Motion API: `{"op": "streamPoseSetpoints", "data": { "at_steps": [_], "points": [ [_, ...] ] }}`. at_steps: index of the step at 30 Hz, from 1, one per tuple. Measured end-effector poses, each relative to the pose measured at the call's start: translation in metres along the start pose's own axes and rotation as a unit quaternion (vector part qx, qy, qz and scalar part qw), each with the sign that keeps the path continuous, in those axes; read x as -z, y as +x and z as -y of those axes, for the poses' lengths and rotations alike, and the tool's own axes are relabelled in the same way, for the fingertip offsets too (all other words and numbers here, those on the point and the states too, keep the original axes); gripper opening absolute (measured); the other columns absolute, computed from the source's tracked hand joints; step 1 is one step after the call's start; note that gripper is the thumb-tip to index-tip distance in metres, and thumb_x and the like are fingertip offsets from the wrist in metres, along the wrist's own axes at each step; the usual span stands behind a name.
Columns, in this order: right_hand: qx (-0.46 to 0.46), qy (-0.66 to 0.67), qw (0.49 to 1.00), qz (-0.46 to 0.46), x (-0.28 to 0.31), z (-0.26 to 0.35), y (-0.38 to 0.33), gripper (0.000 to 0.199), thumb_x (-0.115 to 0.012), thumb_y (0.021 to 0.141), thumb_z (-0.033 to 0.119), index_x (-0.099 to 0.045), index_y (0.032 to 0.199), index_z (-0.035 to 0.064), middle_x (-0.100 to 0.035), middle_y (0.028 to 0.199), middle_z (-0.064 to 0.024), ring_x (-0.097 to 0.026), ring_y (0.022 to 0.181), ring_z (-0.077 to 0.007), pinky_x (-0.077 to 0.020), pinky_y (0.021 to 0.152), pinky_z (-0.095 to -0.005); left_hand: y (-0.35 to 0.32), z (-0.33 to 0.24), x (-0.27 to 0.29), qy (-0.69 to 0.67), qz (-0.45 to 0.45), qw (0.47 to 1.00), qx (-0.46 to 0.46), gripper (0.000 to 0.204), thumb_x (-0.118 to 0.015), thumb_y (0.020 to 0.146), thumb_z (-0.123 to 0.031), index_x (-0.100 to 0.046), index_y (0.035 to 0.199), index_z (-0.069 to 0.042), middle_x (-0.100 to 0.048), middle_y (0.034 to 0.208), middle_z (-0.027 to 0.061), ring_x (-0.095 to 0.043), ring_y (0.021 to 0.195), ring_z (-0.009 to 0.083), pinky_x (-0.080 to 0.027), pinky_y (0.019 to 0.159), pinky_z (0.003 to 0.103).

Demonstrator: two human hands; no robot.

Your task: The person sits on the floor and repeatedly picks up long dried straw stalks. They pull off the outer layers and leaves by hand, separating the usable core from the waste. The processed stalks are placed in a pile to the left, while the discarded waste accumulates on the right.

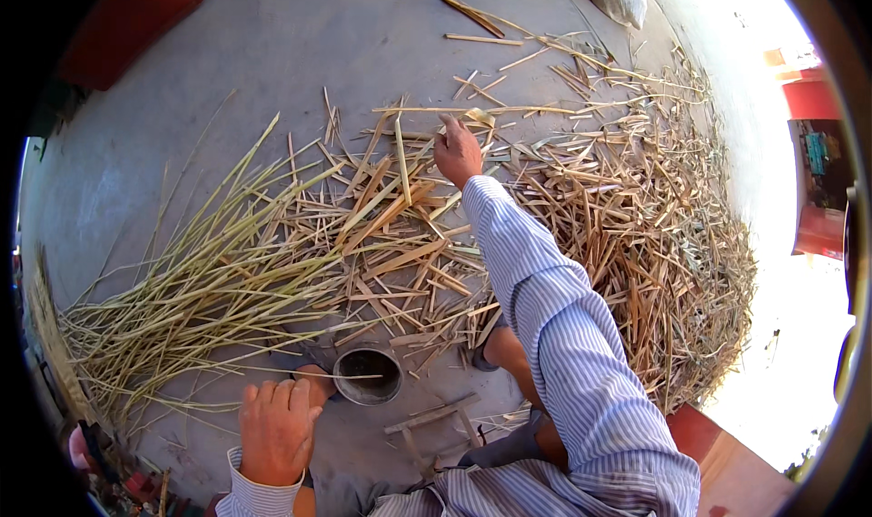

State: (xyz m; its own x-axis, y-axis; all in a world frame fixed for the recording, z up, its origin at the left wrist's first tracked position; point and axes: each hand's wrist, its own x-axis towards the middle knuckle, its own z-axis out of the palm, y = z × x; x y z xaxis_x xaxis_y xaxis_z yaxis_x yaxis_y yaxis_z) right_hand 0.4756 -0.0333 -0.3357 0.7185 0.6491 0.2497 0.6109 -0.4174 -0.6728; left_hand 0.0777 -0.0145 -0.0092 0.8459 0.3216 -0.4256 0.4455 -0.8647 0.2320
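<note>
I am seeing a long-sleeved shirt in pale blue with fine white stripes covering both arms. The right sleeve is wrinkling along its length and ending in a buttoned cuff. The left cuff is showing the same stripes. Both hands are bare.

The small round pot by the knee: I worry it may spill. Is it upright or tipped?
Upright: the pot stands on the floor, its round mouth facing straight up.
</note>
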Motion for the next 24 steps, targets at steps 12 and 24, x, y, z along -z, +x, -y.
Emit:
{"op": "streamPoseSetpoints", "data": {
  "at_steps": [12, 24],
  "points": [
    [0.015, -0.324, 0.916, 0.235, 0.0, -0.027, 0.001, 0.02, -0.062, 0.081, 0.009, -0.069, 0.1, 0.0085, -0.064, 0.104, -0.012, -0.059, 0.107, -0.0299, -0.0508, 0.086, -0.0393, -0.001, 0.002, -0.017, -0.009, -0.013, 1.0, -0.015, 0.037, -0.064, 0.086, -0.023, -0.06, 0.116, -0.002, -0.063, 0.101, 0.0162, -0.058, 0.092, 0.0345, -0.043, 0.079, 0.047],
    [0.391, -0.204, 0.869, 0.224, 0.26, 0.208, -0.039, 0.009, -0.064, 0.078, 0.013, -0.066, 0.087, 0.0095, -0.064, 0.08, -0.0048, -0.059, 0.088, -0.0234, -0.0437, 0.08, -0.0394, 0.028, -0.081, 0.046, 0.144, -0.463, 0.856, -0.181, 0.051, -0.075, 0.076, -0.018, -0.058, 0.121, -0.002, -0.064, 0.113, 0.0105, -0.061, 0.096, 0.0257, -0.043, 0.083, 0.043]
  ]
}}
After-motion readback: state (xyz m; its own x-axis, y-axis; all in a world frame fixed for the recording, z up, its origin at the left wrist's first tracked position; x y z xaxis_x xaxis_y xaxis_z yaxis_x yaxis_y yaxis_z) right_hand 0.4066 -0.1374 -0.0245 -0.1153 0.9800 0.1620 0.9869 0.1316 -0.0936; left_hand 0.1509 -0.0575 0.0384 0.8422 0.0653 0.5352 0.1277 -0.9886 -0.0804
